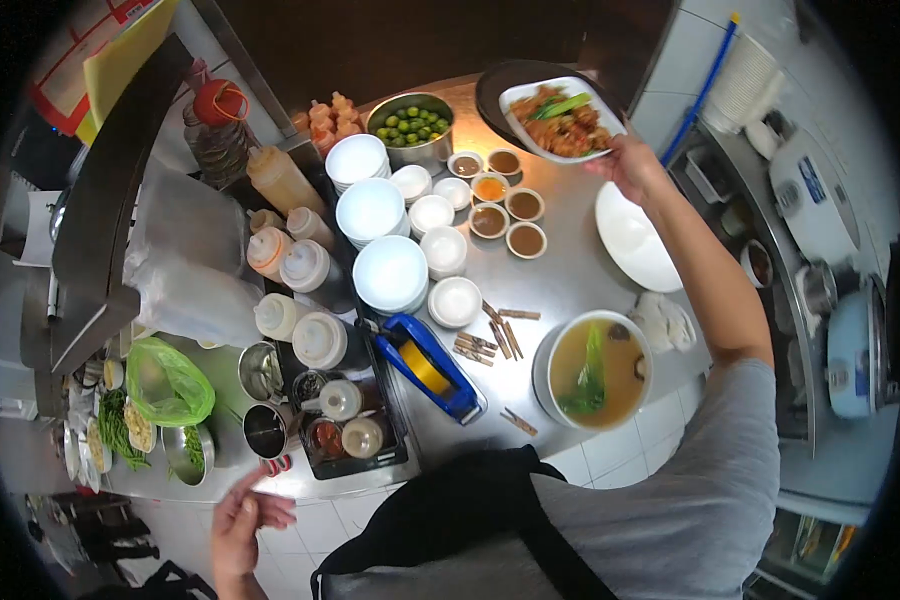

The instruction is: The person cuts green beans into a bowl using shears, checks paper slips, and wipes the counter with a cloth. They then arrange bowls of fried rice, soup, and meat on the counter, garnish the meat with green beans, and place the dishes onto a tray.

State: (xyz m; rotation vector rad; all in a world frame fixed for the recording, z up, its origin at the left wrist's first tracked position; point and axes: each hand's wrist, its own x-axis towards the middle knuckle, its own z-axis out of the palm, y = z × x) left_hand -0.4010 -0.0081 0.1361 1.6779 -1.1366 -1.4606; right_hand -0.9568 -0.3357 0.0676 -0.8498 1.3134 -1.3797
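Head view: the right hand [630, 165] grips a white plate [510, 97] by its near corner, fingers closed on the rim. The plate carries browned food in orange sauce [555, 125] with a green stalk, and overlaps a round black tray [489, 88] at the far side of the steel table [560, 275]; whether the two touch cannot be told. The left hand [247, 518] is just off the near left edge, fingers loosely spread, close to a small red item [278, 465] and a dark-mouthed metal cup [288, 438].

Left of the plate are six sauce cups [526, 256], stacked white bowls [390, 275] and a metal pot [425, 157] of green limes [410, 125]. Nearer the body, a large bowl [544, 385] holds broth with a green leaf [593, 365], between a white cloth [662, 322] and a blue tape dispenser [400, 345] with yellow tape [425, 368].

Lettering is hard to make out: a blue label [811, 180] on the white appliance [815, 215] at right is too small to read, and the red printed sheet [85, 70] at upper left is blurred.
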